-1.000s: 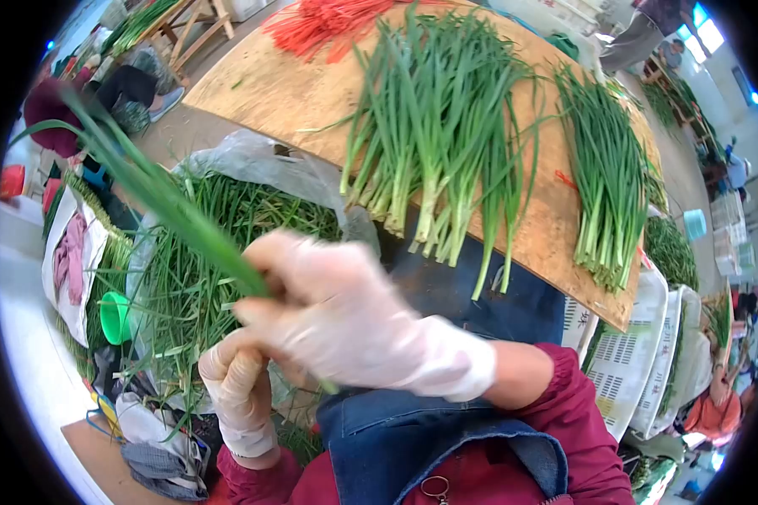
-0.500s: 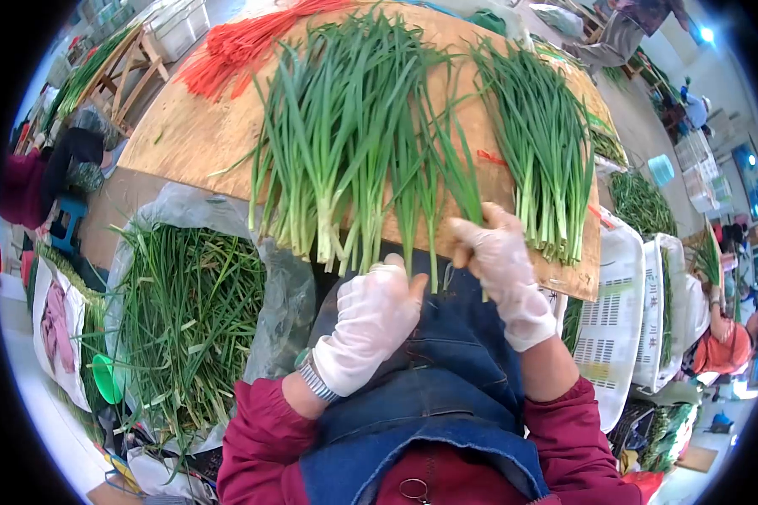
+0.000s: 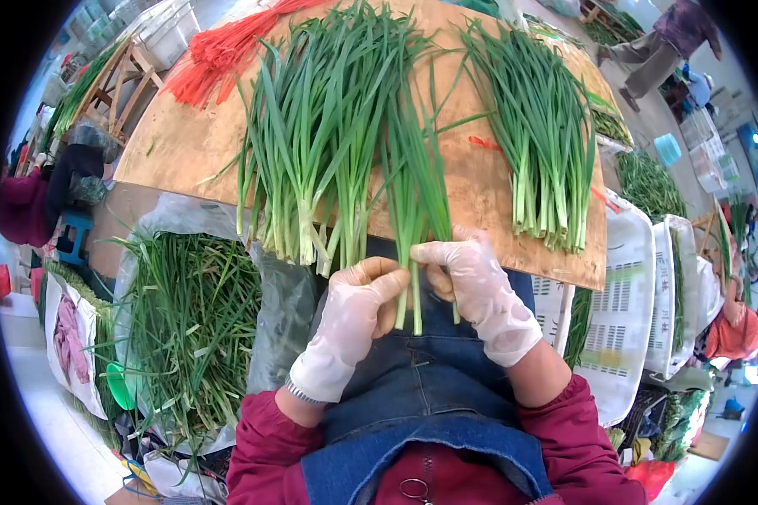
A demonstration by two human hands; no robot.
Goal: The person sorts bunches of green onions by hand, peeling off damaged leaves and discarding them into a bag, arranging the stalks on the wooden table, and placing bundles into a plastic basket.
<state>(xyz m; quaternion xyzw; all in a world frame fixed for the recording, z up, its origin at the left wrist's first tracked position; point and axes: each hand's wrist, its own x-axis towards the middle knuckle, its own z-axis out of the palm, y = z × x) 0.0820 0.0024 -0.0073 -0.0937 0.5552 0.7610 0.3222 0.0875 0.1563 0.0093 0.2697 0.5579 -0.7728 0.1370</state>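
Gloved in white, my left hand (image 3: 354, 307) pinches the pale lower stems of a few green stalks (image 3: 408, 198) at the board's near edge. My right hand (image 3: 480, 282), also gloved, has its thumb and finger closed on the same stalks from the right, close beside my left fingertips. The stalk ends hang below both hands over the blue apron. A large loose pile of green stalks (image 3: 312, 143) lies just left of them on the wooden board (image 3: 472, 185). Farther right lies a separate bundle (image 3: 547, 151), with a red strip at its left side.
Red strips (image 3: 219, 55) lie at the board's far left. A plastic-lined container of loose greens (image 3: 189, 328) stands at the lower left. White crates (image 3: 615, 311) stand at the right. A person (image 3: 669, 42) is at the upper right; others are at both sides.
My hands have come together from apart, and both now hold stalks at the board's edge. Earlier, my right hand held stalks raised at the left. The view has shifted with my head.
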